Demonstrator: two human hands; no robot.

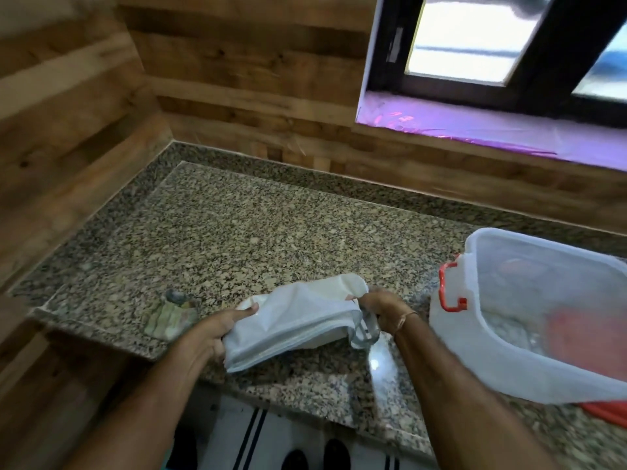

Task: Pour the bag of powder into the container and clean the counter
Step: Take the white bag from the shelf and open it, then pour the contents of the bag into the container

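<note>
A white plastic bag [298, 320] lies stretched between my two hands just above the granite counter [237, 232]. My left hand [217, 329] grips its left end, thumb on top. My right hand [383, 308] grips the right end, where the bag bunches into a grey twist. The bag looks flat and limp. A clear plastic container [543, 334] with an orange latch [449, 291] stands open at the right, with pale powder and something orange showing inside.
A crumpled cloth [171, 318] lies on the counter near its left front edge. Wooden walls close the left and back. A window with a purple-lined sill [492, 130] sits at the back right. An orange lid edge [607, 413] shows under the container.
</note>
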